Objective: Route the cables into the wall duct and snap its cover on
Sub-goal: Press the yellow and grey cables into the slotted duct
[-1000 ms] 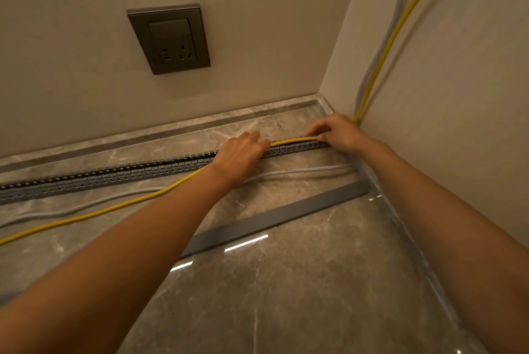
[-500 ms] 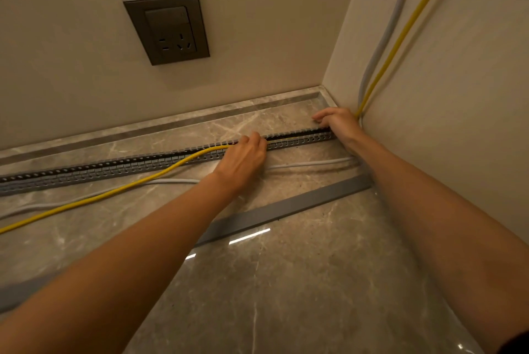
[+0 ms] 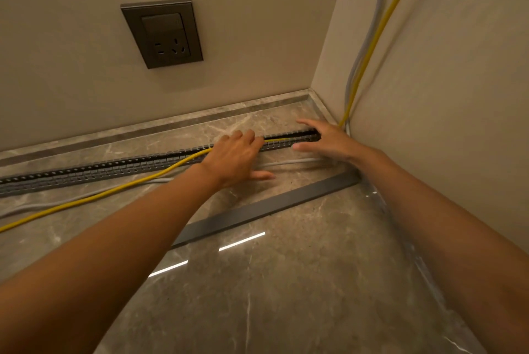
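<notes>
Both hands lie flat on the long grey slotted plastic duct (image 3: 86, 173), fingers released and gripping nothing. The left hand (image 3: 234, 157) reaches across the duct. Its straight fingers (image 3: 247, 137) rest on the toothed walls and on the thin yellow cable (image 3: 128, 186), and its thumb is spread wide on the stone on the near side. The right hand (image 3: 325, 138) is splayed at the duct's end by the corner, forefinger beyond the channel, thumb on the near side and palm over the end. Whether it presses down cannot be told.

The duct lies open-topped on the glossy brown marble surface (image 3: 286, 282), running from the left edge to beneath the right palm. Between the two sets of fingertips a short length of yellow cable sits inside the channel. Left of the left fingers it climbs out over the near wall and trails away across the marble. Past the right fingers it rises up the corner of the beige wall (image 3: 443, 95).

The pale grey cable (image 3: 292, 161) lies outside the duct, just on its near side. It passes under the left palm toward the right wrist and climbs the wall beside the yellow one.

The dark grey flat cover strip (image 3: 272, 204) lies loose and slanted on the marble, nearer than both thumbs. A bronze wall socket plate (image 3: 163, 35) sits on the wall beyond the left fingertips.
</notes>
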Action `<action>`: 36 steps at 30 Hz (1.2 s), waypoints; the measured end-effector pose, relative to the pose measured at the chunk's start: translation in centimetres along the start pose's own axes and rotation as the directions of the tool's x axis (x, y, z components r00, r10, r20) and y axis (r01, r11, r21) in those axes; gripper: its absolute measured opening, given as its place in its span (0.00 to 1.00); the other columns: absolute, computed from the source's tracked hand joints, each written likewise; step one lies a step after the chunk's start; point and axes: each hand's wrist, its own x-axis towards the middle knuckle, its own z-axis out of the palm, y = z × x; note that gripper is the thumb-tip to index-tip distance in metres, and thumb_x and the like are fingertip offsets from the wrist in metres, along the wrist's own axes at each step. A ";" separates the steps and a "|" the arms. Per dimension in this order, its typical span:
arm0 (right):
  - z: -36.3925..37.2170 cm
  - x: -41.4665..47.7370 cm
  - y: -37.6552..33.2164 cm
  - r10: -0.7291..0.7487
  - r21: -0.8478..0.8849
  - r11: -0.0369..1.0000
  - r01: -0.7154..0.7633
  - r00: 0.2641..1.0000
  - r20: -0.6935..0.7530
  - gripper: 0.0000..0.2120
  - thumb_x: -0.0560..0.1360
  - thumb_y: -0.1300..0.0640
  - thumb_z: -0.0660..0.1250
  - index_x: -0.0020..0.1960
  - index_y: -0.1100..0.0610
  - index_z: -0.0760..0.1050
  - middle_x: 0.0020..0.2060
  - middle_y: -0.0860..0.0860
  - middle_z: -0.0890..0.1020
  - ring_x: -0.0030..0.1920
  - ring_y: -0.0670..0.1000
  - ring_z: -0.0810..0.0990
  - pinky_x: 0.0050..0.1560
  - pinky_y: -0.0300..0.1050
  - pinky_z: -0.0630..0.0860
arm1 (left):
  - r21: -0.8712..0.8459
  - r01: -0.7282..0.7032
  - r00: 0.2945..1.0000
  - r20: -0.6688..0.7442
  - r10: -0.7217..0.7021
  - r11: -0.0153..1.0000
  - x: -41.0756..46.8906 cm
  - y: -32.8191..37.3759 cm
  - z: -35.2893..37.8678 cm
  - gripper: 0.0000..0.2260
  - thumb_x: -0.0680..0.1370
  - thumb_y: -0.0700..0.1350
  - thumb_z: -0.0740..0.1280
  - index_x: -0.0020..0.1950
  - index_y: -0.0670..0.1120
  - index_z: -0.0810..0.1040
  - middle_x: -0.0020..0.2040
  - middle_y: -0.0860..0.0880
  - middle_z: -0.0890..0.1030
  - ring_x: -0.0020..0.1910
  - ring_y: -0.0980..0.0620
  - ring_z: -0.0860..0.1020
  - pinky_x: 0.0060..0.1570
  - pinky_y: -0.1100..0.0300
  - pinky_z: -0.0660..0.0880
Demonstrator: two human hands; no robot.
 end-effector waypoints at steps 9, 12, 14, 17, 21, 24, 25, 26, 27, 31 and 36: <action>-1.0 -1.4 0.8 -0.080 -0.339 0.936 0.089 0.996 0.040 0.30 0.72 0.58 0.69 0.71 0.54 0.63 0.70 0.54 0.70 0.70 0.56 0.67 0.72 0.49 0.60 | -0.012 0.083 0.996 -0.024 -0.084 0.996 0.3 0.4 -0.8 0.15 0.82 0.47 0.56 0.63 0.40 0.71 0.60 0.41 0.76 0.57 0.42 0.74 0.53 0.51 0.72; -1.4 -1.3 0.3 -0.094 -0.286 0.955 0.077 0.995 -0.044 0.22 0.74 0.62 0.67 0.67 0.56 0.71 0.65 0.55 0.76 0.65 0.55 0.73 0.67 0.44 0.65 | 0.039 0.052 0.999 -0.002 -0.052 0.998 0.2 1.0 -0.2 0.17 0.82 0.47 0.57 0.69 0.41 0.65 0.63 0.41 0.73 0.60 0.43 0.73 0.57 0.52 0.71; -1.6 -0.8 0.2 -0.080 -0.285 0.957 0.060 0.995 -0.060 0.18 0.75 0.62 0.66 0.65 0.57 0.74 0.64 0.56 0.78 0.64 0.55 0.74 0.66 0.44 0.66 | 0.022 0.095 0.995 -0.025 -0.095 0.995 0.4 1.2 0.3 0.15 0.82 0.40 0.57 0.68 0.41 0.65 0.63 0.41 0.73 0.60 0.43 0.73 0.57 0.52 0.72; -1.4 -0.3 0.2 -0.073 -0.275 0.961 0.041 0.991 -0.110 0.15 0.76 0.63 0.63 0.62 0.58 0.76 0.60 0.56 0.80 0.62 0.55 0.76 0.62 0.44 0.68 | -0.051 0.154 0.987 -0.049 -0.156 0.987 0.5 1.2 0.2 0.12 0.81 0.37 0.57 0.65 0.40 0.67 0.61 0.40 0.73 0.56 0.42 0.75 0.54 0.52 0.74; -1.0 0.0 0.8 -0.022 -0.161 0.987 -0.009 0.982 -0.188 0.14 0.74 0.63 0.66 0.59 0.60 0.76 0.58 0.57 0.81 0.60 0.56 0.77 0.62 0.46 0.70 | -0.111 0.131 0.988 -0.069 -0.139 0.985 0.5 1.0 0.2 0.15 0.80 0.36 0.60 0.66 0.41 0.65 0.60 0.40 0.71 0.54 0.41 0.75 0.50 0.51 0.74; -1.5 0.4 1.1 0.007 -0.047 0.999 -0.013 0.991 -0.135 0.11 0.71 0.61 0.70 0.54 0.59 0.78 0.55 0.57 0.82 0.58 0.55 0.79 0.59 0.45 0.71 | -0.104 0.108 0.991 -0.072 -0.115 0.989 0.7 0.8 0.2 0.16 0.79 0.36 0.60 0.67 0.43 0.66 0.60 0.41 0.71 0.55 0.42 0.74 0.50 0.51 0.75; -1.7 0.5 1.1 0.014 -0.034 0.999 -0.019 0.993 -0.119 0.11 0.71 0.60 0.71 0.53 0.58 0.78 0.55 0.57 0.82 0.58 0.55 0.79 0.59 0.46 0.72 | -0.102 0.108 0.991 -0.067 -0.116 0.989 0.8 0.8 0.1 0.16 0.80 0.37 0.60 0.67 0.42 0.66 0.60 0.41 0.71 0.55 0.42 0.73 0.50 0.51 0.75; -1.8 0.7 1.1 0.019 -0.033 0.999 -0.022 0.994 -0.112 0.11 0.71 0.59 0.71 0.53 0.57 0.79 0.54 0.56 0.82 0.57 0.54 0.79 0.59 0.47 0.72 | -0.099 0.114 0.991 -0.063 -0.120 0.989 0.9 0.7 -0.1 0.15 0.80 0.38 0.60 0.67 0.42 0.67 0.60 0.41 0.72 0.56 0.43 0.73 0.50 0.52 0.75; -1.8 0.8 1.0 0.023 -0.040 0.999 -0.028 0.994 -0.110 0.11 0.71 0.58 0.71 0.53 0.56 0.79 0.53 0.55 0.82 0.56 0.54 0.79 0.59 0.48 0.73 | -0.090 0.119 0.990 -0.060 -0.125 0.989 1.0 0.7 -0.2 0.14 0.81 0.39 0.59 0.66 0.42 0.69 0.60 0.41 0.72 0.57 0.43 0.72 0.50 0.52 0.74; -0.8 1.5 0.8 -0.008 -0.088 0.996 -0.001 0.995 -0.099 0.11 0.74 0.59 0.67 0.55 0.56 0.80 0.54 0.55 0.82 0.55 0.54 0.79 0.56 0.45 0.72 | -0.030 0.121 0.991 -0.052 -0.123 0.992 1.4 0.7 -0.5 0.14 0.81 0.39 0.58 0.67 0.41 0.70 0.61 0.41 0.72 0.60 0.43 0.71 0.53 0.52 0.73; -1.7 2.1 0.4 0.038 -0.014 0.999 -0.038 0.999 0.005 0.14 0.75 0.69 0.62 0.59 0.61 0.78 0.56 0.60 0.81 0.58 0.56 0.77 0.56 0.41 0.70 | 0.034 0.097 0.994 -0.053 -0.095 0.995 1.6 1.0 -0.5 0.15 0.82 0.40 0.57 0.68 0.41 0.70 0.62 0.42 0.72 0.60 0.44 0.71 0.57 0.54 0.70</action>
